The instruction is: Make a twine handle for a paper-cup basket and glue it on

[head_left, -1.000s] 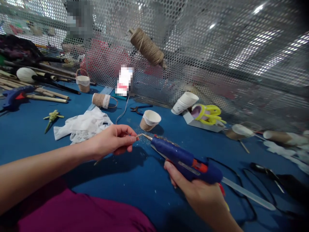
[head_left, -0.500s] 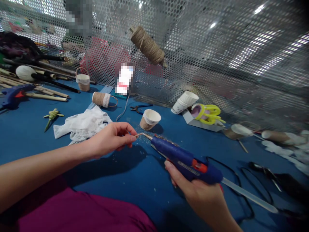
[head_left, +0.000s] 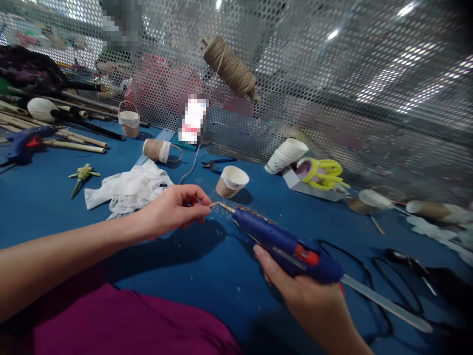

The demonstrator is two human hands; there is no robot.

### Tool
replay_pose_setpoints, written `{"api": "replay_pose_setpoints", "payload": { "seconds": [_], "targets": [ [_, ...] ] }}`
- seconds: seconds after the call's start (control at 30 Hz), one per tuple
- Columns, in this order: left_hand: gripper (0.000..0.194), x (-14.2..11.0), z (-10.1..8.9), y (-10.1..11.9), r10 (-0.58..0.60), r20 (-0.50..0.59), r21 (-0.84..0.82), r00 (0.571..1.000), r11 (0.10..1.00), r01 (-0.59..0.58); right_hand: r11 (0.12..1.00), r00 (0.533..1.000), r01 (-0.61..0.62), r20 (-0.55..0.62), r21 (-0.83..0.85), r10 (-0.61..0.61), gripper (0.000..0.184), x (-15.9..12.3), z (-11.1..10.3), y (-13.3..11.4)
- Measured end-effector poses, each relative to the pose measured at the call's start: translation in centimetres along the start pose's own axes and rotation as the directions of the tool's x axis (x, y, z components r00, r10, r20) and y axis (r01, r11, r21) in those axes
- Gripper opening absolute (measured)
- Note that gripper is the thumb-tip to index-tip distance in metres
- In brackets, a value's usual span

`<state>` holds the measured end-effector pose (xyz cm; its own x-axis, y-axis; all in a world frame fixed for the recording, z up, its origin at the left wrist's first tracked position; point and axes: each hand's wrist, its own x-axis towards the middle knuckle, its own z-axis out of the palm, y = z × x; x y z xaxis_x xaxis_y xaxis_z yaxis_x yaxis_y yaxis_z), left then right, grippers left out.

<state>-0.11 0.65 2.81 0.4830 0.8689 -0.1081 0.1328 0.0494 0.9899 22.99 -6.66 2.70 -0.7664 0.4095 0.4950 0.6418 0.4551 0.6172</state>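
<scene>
My left hand (head_left: 183, 209) pinches a short piece of brown twine (head_left: 215, 203) between thumb and fingers. Its free end meets the metal nozzle of a blue glue gun (head_left: 271, 231), or lies right beside it; I cannot tell which. My right hand (head_left: 299, 291) is wrapped round the gun's handle, and a long clear glue stick (head_left: 386, 303) juts from the back. Just behind the nozzle stands a small paper cup (head_left: 232, 182) wound with twine and trimmed with white lace. White lace ribbon (head_left: 129, 187) lies heaped behind my left wrist.
Farther back are a lying twine basket (head_left: 157, 150), an upright one (head_left: 129, 123), pliers (head_left: 218, 164), stacked paper cups (head_left: 286, 155) and yellow-handled scissors (head_left: 325, 172). A twine spool (head_left: 229, 67) hangs on the mesh panel. Another glue gun (head_left: 27, 143) and sticks lie left.
Both hands keep nearly the same pose, with the twine end at the nozzle. The whole view shifts slightly. The glue stick's far end sits a little farther right and lower.
</scene>
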Motion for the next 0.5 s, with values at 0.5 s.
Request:
{"api": "replay_pose_setpoints", "payload": {
  "seconds": [0.5],
  "targets": [
    [0.006,-0.21,0.21,0.47,-0.025,-0.024,-0.021,0.999,0.999,0.025,0.999,0.999,-0.048,0.007,0.006,0.048,0.031,-0.04,-0.10,-0.47]
  ]
}}
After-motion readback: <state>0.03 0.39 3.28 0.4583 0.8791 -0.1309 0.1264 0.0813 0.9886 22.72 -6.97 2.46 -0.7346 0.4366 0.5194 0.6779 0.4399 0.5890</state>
